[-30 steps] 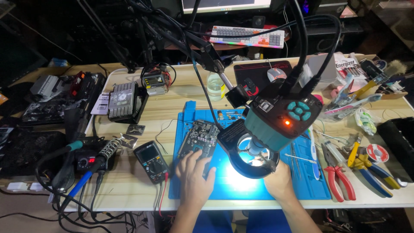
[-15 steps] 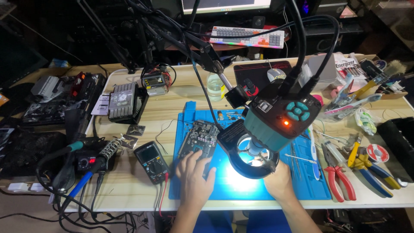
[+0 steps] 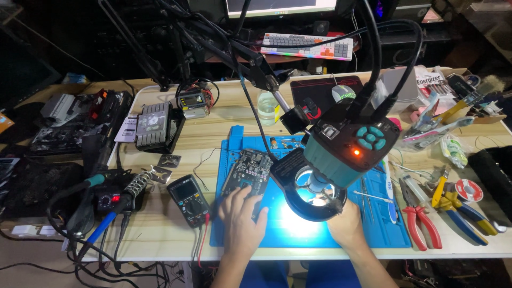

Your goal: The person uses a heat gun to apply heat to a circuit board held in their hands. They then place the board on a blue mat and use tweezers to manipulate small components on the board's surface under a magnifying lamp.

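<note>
- Lying dark and flat on the left part of the blue mat [image 3: 298, 237], near its upper left corner: circuit board [image 3: 248, 169].
- Resting on the near edge of that circuit board, fingers spread wide and pointing away, gripping nothing: left hand [image 3: 241, 216].
- Sitting on the right half of the mat, mostly hidden under the ring light [image 3: 312, 191], fingers out of sight, so cannot tell whether spread or closed: right hand [image 3: 346, 226].
- Hanging over the middle of the mat on a black jointed arm: teal camera head [image 3: 349, 148] with a small orange lamp lit, throwing a bright patch on the mat below.
- Lying just left of the mat, near the left hand: black multimeter [image 3: 188, 200] with red and black leads trailing to the table [image 3: 224, 120] edge.
- Standing further left: soldering iron in a coil stand [image 3: 136, 184], beside a small box with a red display.
- Spread right of the mat: red-handled pliers [image 3: 416, 216] and yellow-and-blue pliers [image 3: 458, 210], close together.
- Standing behind the mat: small clear bottle [image 3: 268, 108].
- Set well back beyond the table: keyboard [image 3: 306, 45] with coloured keys.
</note>
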